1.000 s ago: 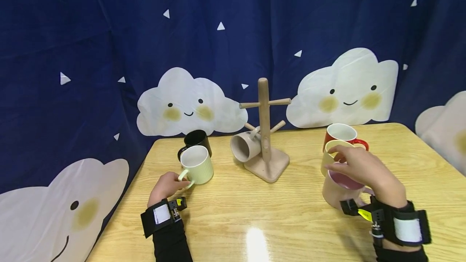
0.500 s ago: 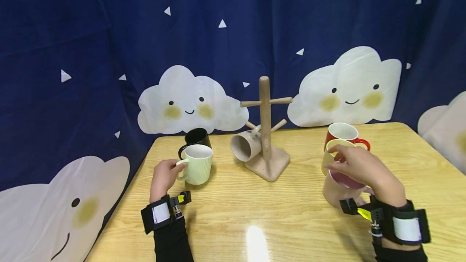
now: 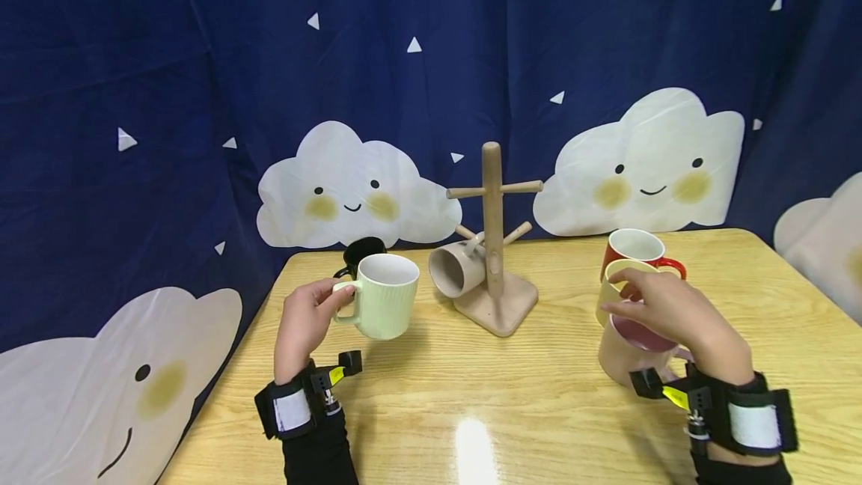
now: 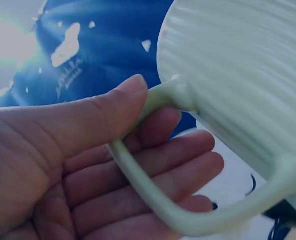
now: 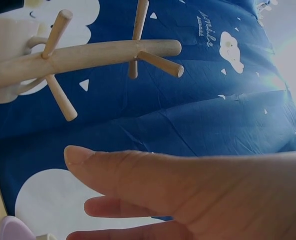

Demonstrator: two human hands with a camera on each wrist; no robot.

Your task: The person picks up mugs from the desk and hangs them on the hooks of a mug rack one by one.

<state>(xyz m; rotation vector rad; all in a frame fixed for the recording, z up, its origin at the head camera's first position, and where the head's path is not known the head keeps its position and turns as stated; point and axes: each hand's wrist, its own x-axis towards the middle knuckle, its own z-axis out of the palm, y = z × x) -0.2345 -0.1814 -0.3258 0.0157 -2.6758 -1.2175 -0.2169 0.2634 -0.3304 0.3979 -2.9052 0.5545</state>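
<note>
My left hand [image 3: 306,320] pinches the handle of a pale green ribbed mug [image 3: 387,302] between thumb and index finger. The mug hangs upright above the table, its shadow beneath it. In the left wrist view the handle [image 4: 157,200] passes across the other fingers, which lie behind it. My right hand [image 3: 667,309] is over a pink mug [image 3: 626,358], its fingers loosely bent and holding nothing. A yellow mug [image 3: 606,298] stands just behind that hand. In the right wrist view the thumb [image 5: 118,172] and fingers are apart.
A wooden mug tree [image 3: 494,245] stands mid-table, a grey-beige mug [image 3: 458,268] hanging from a lower left peg. A black mug [image 3: 364,247] is behind the green one. At the right back is a red mug [image 3: 611,260] with a white inside. A blue curtain [image 3: 377,81] hangs behind the table [image 3: 417,410].
My left hand has taken the green mug by its handle, lifted it off the table and moved it to the right. The right hand has stayed in place.
</note>
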